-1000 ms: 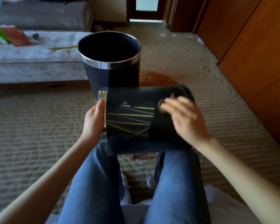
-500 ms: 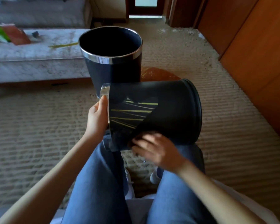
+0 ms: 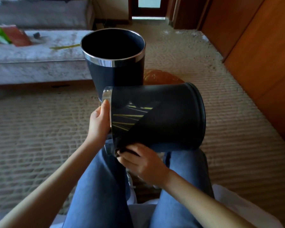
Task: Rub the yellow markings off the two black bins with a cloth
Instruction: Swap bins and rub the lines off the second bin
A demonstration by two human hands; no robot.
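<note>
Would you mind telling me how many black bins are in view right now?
2. One bin stands upright on the carpet ahead; the other bin lies sideways on the person's lap, held by the left hand. None seem hidden.

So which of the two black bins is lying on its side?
The near bin, across the person's lap, with yellow markings; the far bin stands upright on the carpet.

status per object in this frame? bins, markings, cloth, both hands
Black bin with chrome rim, on lap: on its side, rim to the left.
Yellow markings: partly visible, not yet rubbed off.
Dark cloth: draped over the lap bin, covering some markings.
Second black chrome-rimmed bin on the carpet: upright, open.
Left hand: gripping the lap bin's rim.
Right hand: pinching the cloth's lower corner.
</note>
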